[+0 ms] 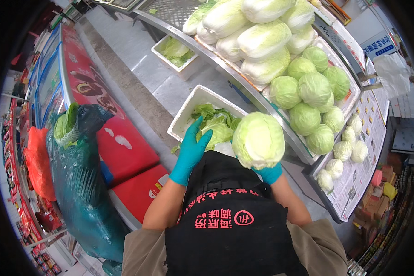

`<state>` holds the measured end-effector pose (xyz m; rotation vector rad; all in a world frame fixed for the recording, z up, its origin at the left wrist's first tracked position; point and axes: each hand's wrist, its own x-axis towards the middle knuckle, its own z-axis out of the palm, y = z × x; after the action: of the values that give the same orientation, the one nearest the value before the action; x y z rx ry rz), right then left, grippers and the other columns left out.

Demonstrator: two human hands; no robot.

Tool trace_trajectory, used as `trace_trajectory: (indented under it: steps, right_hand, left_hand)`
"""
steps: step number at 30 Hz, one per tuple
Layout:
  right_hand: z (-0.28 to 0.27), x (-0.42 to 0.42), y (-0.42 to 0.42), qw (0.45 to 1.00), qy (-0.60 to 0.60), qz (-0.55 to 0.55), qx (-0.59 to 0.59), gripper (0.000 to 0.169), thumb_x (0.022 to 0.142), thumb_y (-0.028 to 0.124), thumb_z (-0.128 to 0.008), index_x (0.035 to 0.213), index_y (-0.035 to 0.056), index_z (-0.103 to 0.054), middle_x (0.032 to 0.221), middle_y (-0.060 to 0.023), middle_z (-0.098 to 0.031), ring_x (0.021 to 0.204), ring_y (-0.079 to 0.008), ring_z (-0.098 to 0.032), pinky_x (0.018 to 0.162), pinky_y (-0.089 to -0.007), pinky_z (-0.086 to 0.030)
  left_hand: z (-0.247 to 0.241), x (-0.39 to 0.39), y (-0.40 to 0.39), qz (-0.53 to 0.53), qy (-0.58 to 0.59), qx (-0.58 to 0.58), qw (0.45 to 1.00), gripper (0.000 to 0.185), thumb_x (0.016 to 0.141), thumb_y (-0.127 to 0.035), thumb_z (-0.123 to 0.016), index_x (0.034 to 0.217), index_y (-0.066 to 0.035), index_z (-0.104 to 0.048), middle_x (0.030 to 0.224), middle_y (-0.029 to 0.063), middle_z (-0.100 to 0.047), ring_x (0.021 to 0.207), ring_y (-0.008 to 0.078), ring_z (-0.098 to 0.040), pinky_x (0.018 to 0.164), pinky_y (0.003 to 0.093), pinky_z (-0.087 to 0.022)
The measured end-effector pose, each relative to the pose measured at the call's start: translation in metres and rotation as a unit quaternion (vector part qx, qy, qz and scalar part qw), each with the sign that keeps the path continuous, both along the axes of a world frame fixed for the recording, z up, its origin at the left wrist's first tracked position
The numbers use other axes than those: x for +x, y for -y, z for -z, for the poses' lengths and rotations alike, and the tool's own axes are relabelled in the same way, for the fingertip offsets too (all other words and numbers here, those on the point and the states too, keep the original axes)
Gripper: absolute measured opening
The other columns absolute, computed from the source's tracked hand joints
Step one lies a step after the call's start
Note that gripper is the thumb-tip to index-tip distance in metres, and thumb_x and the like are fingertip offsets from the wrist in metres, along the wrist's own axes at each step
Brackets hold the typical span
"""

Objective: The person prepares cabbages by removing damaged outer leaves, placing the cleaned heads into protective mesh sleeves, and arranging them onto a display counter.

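Observation:
A round pale-green cabbage [258, 139] rests in my right hand [269, 173], which wears a teal glove and is mostly hidden under it. To the left, my gloved left hand [190, 150] is held with thumb and fingers apart and nothing in it. Below and beyond that hand, a white foam box [181, 119] on the floor contains loose green outer leaves [217, 129]. Beside the held cabbage, on the display stand, several round cabbages [314, 89] are piled in a white foam tray [353, 88].
Napa cabbages [262, 39] are heaped behind the stand's metal edge [234, 70]. Small pale heads [341, 150] lie on newspaper [362, 176] at right. Another leaf-filled foam box [181, 70] sits farther off. At left, a bulging dark-green plastic bag [82, 193] stands against red chest freezers [124, 148].

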<state>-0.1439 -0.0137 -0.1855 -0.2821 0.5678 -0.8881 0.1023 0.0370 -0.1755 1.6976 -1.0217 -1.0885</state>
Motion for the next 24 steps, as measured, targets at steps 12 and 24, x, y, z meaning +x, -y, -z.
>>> trace_trajectory:
  steps: [12, 24]
  right_hand:
    - [-0.134, 0.040, 0.033, 0.883, -0.313, -0.177, -0.302, 0.055, 0.092, 0.044, -0.049, 0.128, 0.0015, -0.049, 0.117, -0.0096, -0.060, 0.111, -0.0205, -0.054, 0.094, -0.0348, -0.042]
    - [-0.121, 0.081, 0.071, 0.964, -0.063, -0.110, -0.233, 0.070, 0.083, 0.040, -0.064, 0.137, 0.0031, -0.039, 0.136, -0.0093, -0.046, 0.124, -0.0221, -0.046, 0.105, -0.0342, -0.035]
  left_hand:
    - [-0.069, 0.027, 0.031, -0.071, -0.673, -0.096, 0.730, 0.065, 0.089, -0.053, -0.044, 0.138, -0.009, -0.039, 0.137, 0.0154, -0.044, 0.123, 0.0332, -0.046, 0.102, 0.0506, -0.038]
    - [-0.092, 0.020, 0.014, 0.108, -0.699, 0.024, 0.706, 0.087, 0.083, -0.075, -0.031, 0.145, -0.014, -0.026, 0.145, 0.0132, -0.034, 0.129, 0.0327, -0.039, 0.102, 0.0543, -0.036]
